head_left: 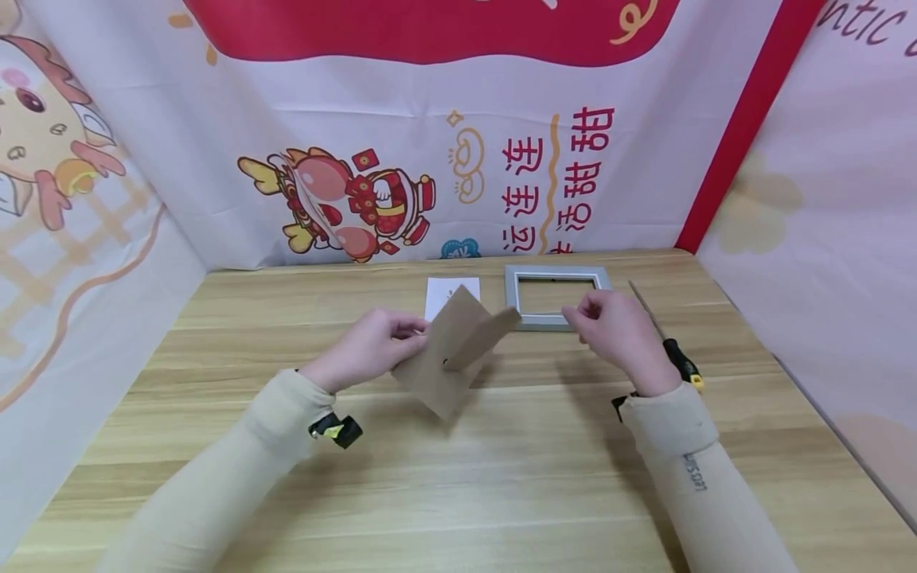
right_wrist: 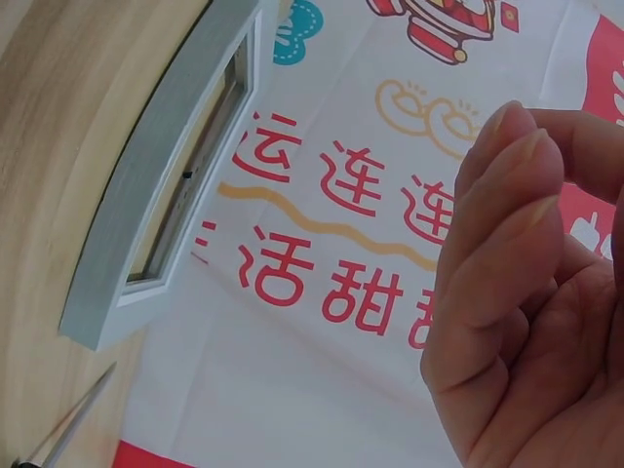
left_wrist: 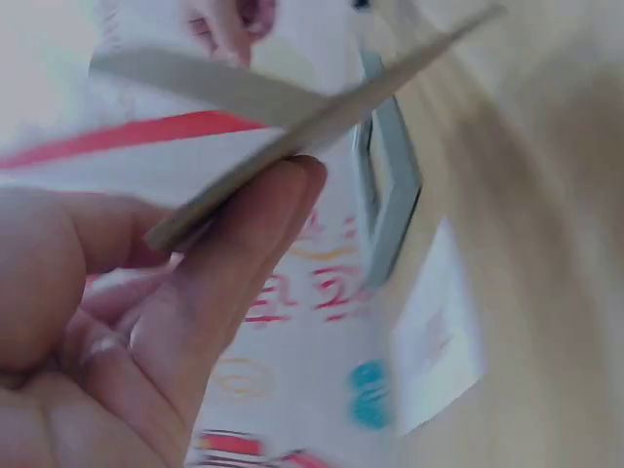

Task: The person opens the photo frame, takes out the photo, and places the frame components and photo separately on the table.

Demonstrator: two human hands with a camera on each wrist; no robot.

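My left hand [head_left: 368, 350] pinches the edge of a brown picture frame backing board [head_left: 430, 374] between thumb and fingers, holding it tilted above the table. A stand leg [head_left: 487, 338] sticks out from the board's back. The left wrist view shows the board [left_wrist: 331, 112] almost edge-on. Over the right part of a grey picture frame [head_left: 512, 298] hovers my right hand [head_left: 619, 330], its fingers loosely bent around nothing. The frame lies flat, and the wooden tabletop shows through its opening. Behind the board is a white card [head_left: 435, 296] with a small print, partly covered.
A screwdriver [head_left: 682, 362] with a black and yellow handle lies right of the frame, partly behind my right wrist. Printed cloth [head_left: 322, 103] hangs along the back and both sides of the wooden table [head_left: 516, 477].
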